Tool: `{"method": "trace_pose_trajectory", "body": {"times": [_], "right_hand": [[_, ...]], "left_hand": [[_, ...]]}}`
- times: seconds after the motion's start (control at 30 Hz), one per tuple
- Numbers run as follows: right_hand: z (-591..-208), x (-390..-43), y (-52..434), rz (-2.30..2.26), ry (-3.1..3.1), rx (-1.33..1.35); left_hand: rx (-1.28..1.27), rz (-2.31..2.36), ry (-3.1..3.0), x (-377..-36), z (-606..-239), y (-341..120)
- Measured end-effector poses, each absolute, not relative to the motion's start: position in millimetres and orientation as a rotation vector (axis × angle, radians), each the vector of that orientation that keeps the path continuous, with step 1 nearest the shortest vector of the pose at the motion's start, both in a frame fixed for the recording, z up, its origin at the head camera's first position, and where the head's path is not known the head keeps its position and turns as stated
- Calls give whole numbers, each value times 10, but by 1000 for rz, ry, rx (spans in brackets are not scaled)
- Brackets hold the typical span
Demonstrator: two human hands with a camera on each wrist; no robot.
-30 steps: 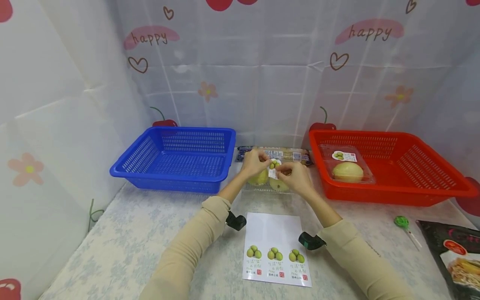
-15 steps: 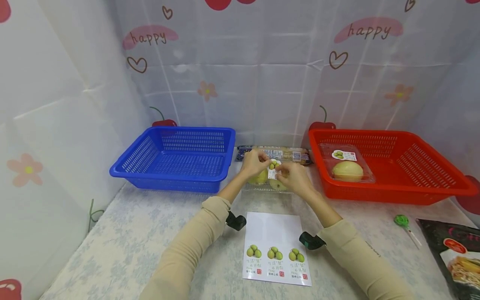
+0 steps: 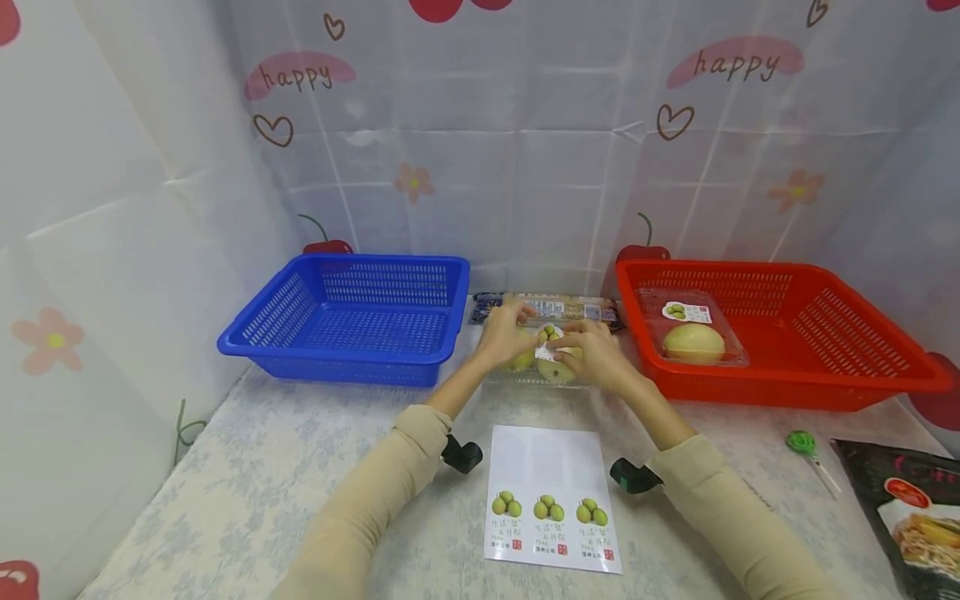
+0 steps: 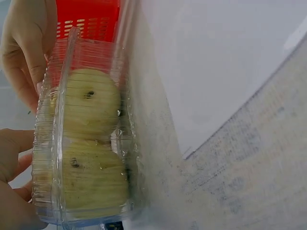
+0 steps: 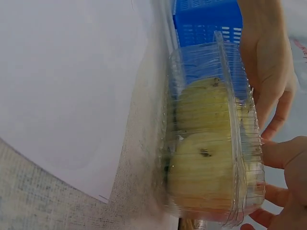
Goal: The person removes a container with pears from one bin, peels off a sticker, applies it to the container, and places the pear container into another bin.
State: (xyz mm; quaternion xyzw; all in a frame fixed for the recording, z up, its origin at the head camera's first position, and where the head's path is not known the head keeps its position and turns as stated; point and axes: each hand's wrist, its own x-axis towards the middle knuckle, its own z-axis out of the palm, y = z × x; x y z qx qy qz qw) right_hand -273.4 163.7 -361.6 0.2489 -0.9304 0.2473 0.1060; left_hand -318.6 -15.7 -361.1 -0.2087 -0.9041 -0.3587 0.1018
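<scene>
A: Nearest item on the bench?

B: White sticker sheet, flat, three pear labels along its near edge. It lies between the two forearms, touching neither hand.

A: Next row back?

B: Clear clamshell pack holding two yellow-green pears, resting on the bench between the baskets. A pear label sits on its lid.

A: Left hand?

B: Left hand on the pack's left end, fingers curled over the lid, thumb side against the plastic: grip closed around the pack. The left wrist view shows the fingers wrapping the edge.

A: Right hand?

B: Right hand on the pack's right end, fingertips at the label, grip likewise grasping the pack. Whether it pinches or only presses the label, I cannot tell.

A: Sides?

B: Blue basket left of the pack. Red basket to the right, with another labelled pear pack inside. Green-topped lollipop and a dark food packet at the near right.

A: Farthest?

B: A long wrapped snack packet just behind the hands, then the printed backdrop curtain.
</scene>
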Motion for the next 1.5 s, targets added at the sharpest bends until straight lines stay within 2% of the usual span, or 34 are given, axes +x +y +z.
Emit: {"method": "trace_pose_trajectory", "body": {"times": [0.4,0.97,1.5], "right_hand": [[-3642,-2746,1733,736,-2723,899],[-3615,-2821,1772,669,-2809,928],[-3576,-2965,1732,586,-2866,915]], "left_hand": [[-882,-747,-2633,-2990,-3671,-294],[-1150,-576,-2822,-3126,-3599,-376],[-1125,-402,-3072,-3189,-3459,-339]]}}
